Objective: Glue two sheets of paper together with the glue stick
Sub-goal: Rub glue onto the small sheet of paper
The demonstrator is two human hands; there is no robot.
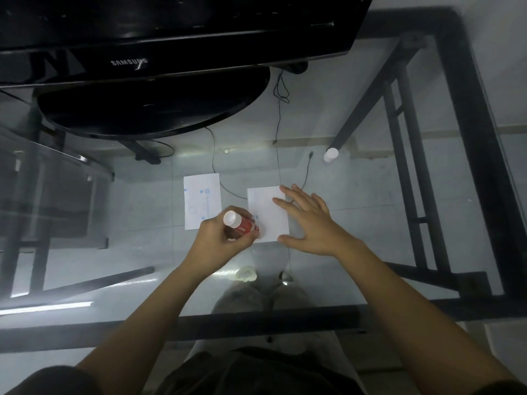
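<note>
Two white paper sheets lie on the glass table. The left sheet (202,201) has faint blue print. The right sheet (265,215) is plain. My left hand (219,240) grips a red glue stick (242,225) with a white end; its tip touches the lower left part of the right sheet. My right hand (308,220) lies flat with spread fingers on the right side of that sheet. A white cap (330,155) stands apart at the back right.
A black Samsung monitor (159,52) on a round base (154,106) fills the back left. Thin black cables (279,115) run past the sheets. The table's black metal frame (470,138) shows along the right and near edges.
</note>
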